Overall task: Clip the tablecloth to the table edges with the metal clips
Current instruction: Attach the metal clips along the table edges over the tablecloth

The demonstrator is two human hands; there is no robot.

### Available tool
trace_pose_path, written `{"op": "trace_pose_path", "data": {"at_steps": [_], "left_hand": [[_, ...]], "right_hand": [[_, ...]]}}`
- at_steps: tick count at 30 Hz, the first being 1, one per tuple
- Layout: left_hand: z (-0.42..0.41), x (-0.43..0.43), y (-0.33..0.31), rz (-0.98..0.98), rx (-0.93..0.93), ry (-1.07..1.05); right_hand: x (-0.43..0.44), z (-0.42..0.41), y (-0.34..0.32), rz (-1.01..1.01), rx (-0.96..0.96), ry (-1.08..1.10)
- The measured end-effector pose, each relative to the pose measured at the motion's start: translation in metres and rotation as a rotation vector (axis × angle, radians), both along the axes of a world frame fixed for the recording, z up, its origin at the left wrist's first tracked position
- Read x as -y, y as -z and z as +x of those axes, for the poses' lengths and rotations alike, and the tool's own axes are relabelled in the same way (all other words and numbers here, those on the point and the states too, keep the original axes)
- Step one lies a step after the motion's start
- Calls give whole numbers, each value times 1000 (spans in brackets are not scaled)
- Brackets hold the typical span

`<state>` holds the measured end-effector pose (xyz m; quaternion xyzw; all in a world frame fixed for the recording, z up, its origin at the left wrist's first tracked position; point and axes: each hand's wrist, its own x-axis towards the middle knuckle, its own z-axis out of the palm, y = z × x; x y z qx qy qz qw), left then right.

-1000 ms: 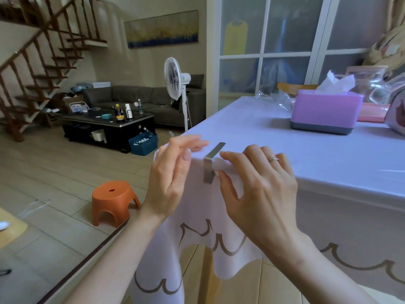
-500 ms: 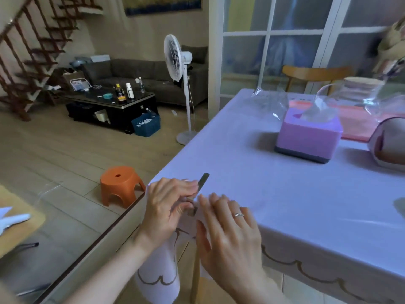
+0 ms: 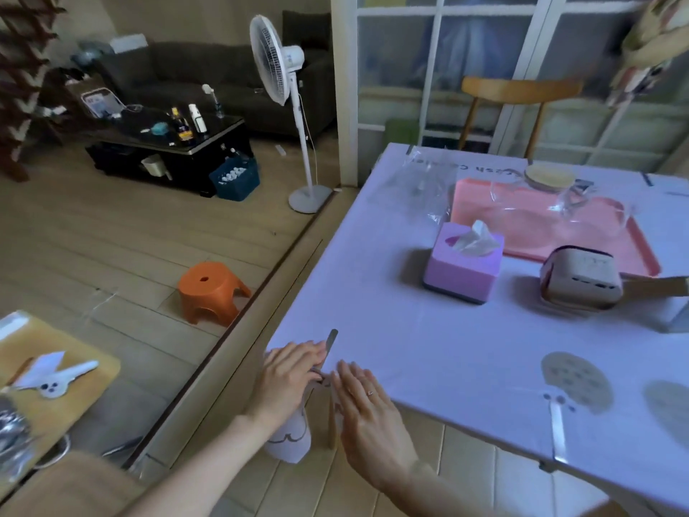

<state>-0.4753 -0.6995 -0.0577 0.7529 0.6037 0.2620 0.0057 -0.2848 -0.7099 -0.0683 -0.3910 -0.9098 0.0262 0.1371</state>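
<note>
Pressing the metal clip over the near corner of the tablecloth, your left hand held the thin, flat strip with bent fingers, while your right hand lay flat and straight-fingered on the smooth lavender cloth just beside it. By the look of it this clip was almost seated. The scallop-trimmed hem hung loose below, and it was too small to tell whether the farther edges were clipped.

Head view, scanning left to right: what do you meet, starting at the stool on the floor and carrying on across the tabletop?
orange stool → metal clip at the table corner → purple tissue box → beige box
</note>
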Motion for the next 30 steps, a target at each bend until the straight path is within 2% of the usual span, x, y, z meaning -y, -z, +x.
{"op": "trace_pose_path", "data": {"at_steps": [3,7,12,14,17,19,20,23,30], "left_hand": [[4,0,-13,-127,-66,-15],[6,1,-23,-301,-44,-53],[18,7,-35,-672,-95,-104],[26,2,-49,-762,-121,-111],[48,-2,-69,-785,-161,-162],[70,1,-75,-759,-215,-77],[84,5,-75,-754,-255,4],[130,14,-74,-819,-305,173],[209,25,-81,-913,-378,229]], "right_hand": [[9,8,-21,-84,106,-10],[11,40,-35,-218,124,215],[36,69,-28,-348,286,142],[34,73,-39,-434,280,125],[35,88,-61,-416,157,271],[34,104,-66,-471,117,387],[33,116,-63,-430,95,446],[35,154,-59,-474,171,541],[49,217,-46,-626,280,535]]}}
